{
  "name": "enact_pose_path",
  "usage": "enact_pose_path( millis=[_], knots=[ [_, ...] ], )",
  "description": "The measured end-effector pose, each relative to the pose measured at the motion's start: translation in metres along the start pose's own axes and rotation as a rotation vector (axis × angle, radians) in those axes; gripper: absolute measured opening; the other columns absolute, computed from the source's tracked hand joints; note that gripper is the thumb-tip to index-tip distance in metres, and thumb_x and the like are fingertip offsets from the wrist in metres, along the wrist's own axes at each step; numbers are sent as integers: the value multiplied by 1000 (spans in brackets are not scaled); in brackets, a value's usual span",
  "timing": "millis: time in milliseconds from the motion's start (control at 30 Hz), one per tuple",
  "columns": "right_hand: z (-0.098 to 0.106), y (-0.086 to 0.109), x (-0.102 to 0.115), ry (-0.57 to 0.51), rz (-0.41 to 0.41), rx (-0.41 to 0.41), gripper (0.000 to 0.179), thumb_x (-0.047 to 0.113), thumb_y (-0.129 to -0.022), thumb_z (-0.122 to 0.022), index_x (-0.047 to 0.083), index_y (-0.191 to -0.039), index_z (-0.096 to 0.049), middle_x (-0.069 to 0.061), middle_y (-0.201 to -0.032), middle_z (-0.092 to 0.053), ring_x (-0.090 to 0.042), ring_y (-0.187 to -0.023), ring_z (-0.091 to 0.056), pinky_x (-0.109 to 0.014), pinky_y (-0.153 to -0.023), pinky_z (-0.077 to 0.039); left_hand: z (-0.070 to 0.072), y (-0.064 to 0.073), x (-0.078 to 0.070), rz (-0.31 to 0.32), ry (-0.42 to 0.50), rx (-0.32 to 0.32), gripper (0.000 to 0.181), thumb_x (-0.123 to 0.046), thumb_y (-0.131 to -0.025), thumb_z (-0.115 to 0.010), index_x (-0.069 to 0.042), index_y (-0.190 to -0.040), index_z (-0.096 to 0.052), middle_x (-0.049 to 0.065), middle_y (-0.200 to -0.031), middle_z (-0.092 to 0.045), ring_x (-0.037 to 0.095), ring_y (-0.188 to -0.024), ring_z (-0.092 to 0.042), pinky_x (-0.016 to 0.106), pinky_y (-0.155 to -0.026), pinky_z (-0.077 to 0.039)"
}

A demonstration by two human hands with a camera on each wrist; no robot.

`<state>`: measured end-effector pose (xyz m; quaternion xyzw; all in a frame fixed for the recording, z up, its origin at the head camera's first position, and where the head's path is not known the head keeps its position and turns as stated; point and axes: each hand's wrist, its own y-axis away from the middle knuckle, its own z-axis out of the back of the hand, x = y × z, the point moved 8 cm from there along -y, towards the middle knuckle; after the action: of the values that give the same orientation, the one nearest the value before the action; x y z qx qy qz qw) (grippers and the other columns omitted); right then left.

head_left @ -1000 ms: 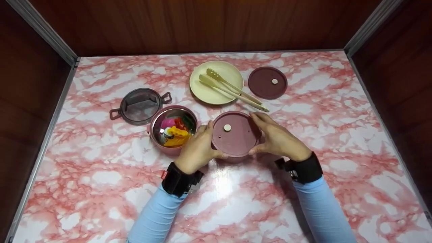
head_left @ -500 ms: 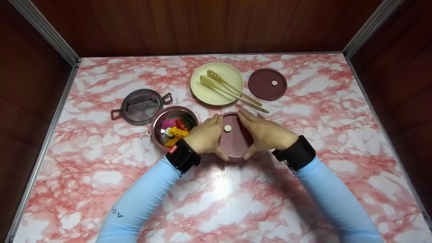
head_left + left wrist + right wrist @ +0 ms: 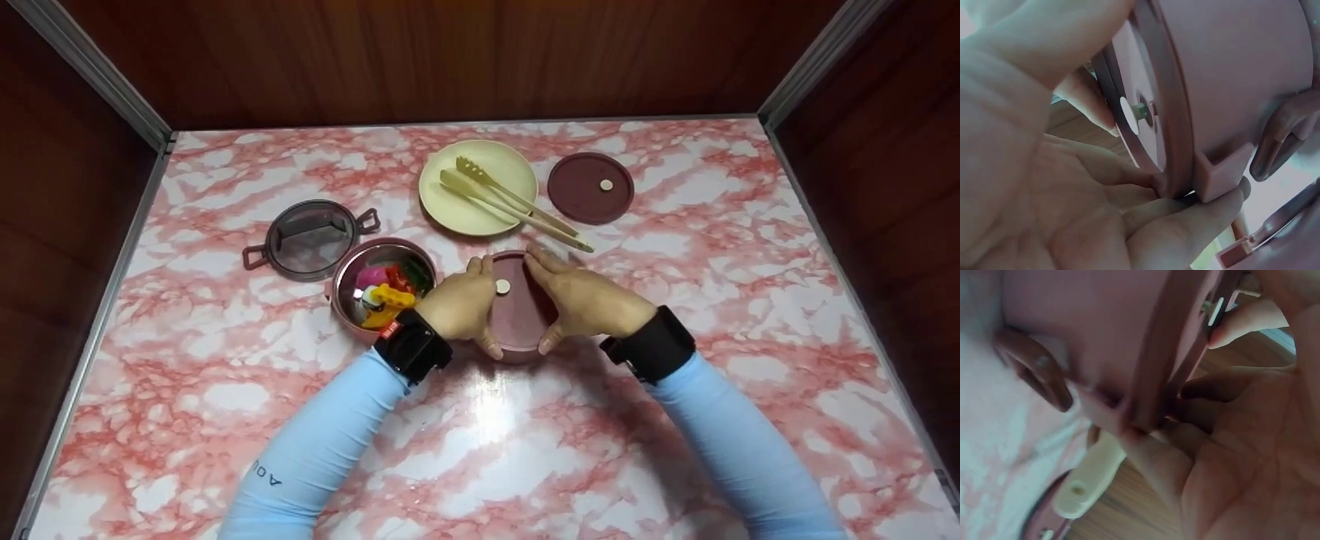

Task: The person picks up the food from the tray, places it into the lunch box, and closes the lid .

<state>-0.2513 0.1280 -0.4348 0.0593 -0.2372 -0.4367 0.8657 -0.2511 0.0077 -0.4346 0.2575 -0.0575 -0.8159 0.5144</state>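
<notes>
A pink round lidded pot [image 3: 520, 322] stands in the middle of the table, with a small white knob [image 3: 502, 287] off-centre on its lid. My left hand [image 3: 459, 304] grips the lid's left rim, thumb at the near edge. In the left wrist view, fingers press at a side clip [image 3: 1224, 174] below the rim, above a looped side handle [image 3: 1286, 132]. Opposite, my right hand [image 3: 592, 300] grips the right rim, thumb near and fingers far. The right wrist view shows its fingers [image 3: 1157, 458] at the rim, partly blurred, near the other side handle [image 3: 1036, 371].
Left of the pot stands an open pink pot [image 3: 341, 311] with colourful pieces [image 3: 394, 296] inside. Behind it lies a glass lid [image 3: 311, 241]. A cream plate [image 3: 442, 206] bears tongs [image 3: 510, 206]; right of it lies a dark lid [image 3: 581, 195].
Over the last second both hands have moved inward over the lid, their thumbs coming closer together at its near edge. In the last half second they have barely shifted.
</notes>
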Motion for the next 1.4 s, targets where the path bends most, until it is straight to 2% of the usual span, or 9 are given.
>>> enact_pose_path(
  millis=[333, 500, 933, 1033, 1067, 1200, 1267, 1300, 1400],
  knots=[
    [-6, 11, -18, -204, -56, -86, 130, 45, -66, -89, 0, -157, -8, -20, -163, -4, -36, -145, -20, -44, -115, -26, -12, 6, 15, -4, 281, -65, 140, -39, -59, -95, 2, -156, -2, 25, -161, -7, 37, -145, -22, 41, -115, -23],
    [-1, 14, -17, -181, -17, -127, 129, 46, -65, -90, -1, -156, -12, -23, -162, -11, -36, -145, -22, -46, -112, -30, -11, 10, 17, -38, 316, -142, 136, -39, -61, -95, 4, -156, -6, 23, -162, -12, 34, -144, -26, 37, -115, -24],
    [2, 10, -17, -208, -15, -137, 129, 47, -66, -89, 1, -156, -10, -19, -163, -5, -35, -146, -18, -44, -113, -28, -4, 11, 21, -53, 367, -174, 134, -35, -61, -95, 2, -156, -8, 19, -162, -15, 32, -143, -28, 37, -115, -24],
    [4, 11, -18, -225, 47, -169, 121, 48, -70, -86, 5, -157, -14, -17, -162, -9, -36, -144, -23, -44, -112, -31, -9, 12, 23, -74, 387, -191, 133, -34, -61, -95, 4, -156, -8, 18, -162, -16, 31, -144, -27, 36, -116, -23],
    [8, 12, -21, -256, 69, -191, 116, 46, -72, -86, 10, -158, -17, -14, -163, -13, -37, -137, -39, -45, -106, -40, -11, 13, 23, -81, 396, -194, 133, -34, -62, -95, 4, -156, -8, 19, -162, -15, 31, -145, -25, 36, -116, -22],
    [41, 23, -56, -397, 42, -391, 75, 30, -86, -79, 22, -151, -42, -9, -149, -47, -33, -104, -64, -41, -83, -55, -20, 18, 24, -96, 431, -224, 130, -38, -65, -93, 4, -156, -9, 20, -162, -12, 30, -146, -21, 39, -116, -20],
    [64, 30, -87, -439, -57, -537, 50, 23, -92, -73, 18, -139, -58, -10, -129, -64, -29, -82, -67, -33, -68, -56, -23, 23, 26, -97, 468, -255, 125, -39, -69, -91, 3, -156, -11, 20, -162, -13, 30, -146, -20, 40, -116, -20],
    [74, 34, -105, -450, -128, -607, 38, 21, -95, -70, 13, -131, -65, -13, -117, -69, -25, -87, -68, -28, -70, -55, -25, 25, 27, -88, 486, -270, 121, -40, -73, -89, 2, -156, -12, 20, -162, -15, 30, -146, -21, 42, -116, -20],
    [93, 36, -153, -510, -323, -705, 26, 18, -99, -62, 0, -116, -71, -16, -94, -73, -17, -75, -69, -19, -62, -53, -30, 33, 31, -69, 555, -330, 102, -36, -85, -80, 1, -156, -16, 21, -161, -19, 32, -146, -21, 43, -117, -19]
  ],
)
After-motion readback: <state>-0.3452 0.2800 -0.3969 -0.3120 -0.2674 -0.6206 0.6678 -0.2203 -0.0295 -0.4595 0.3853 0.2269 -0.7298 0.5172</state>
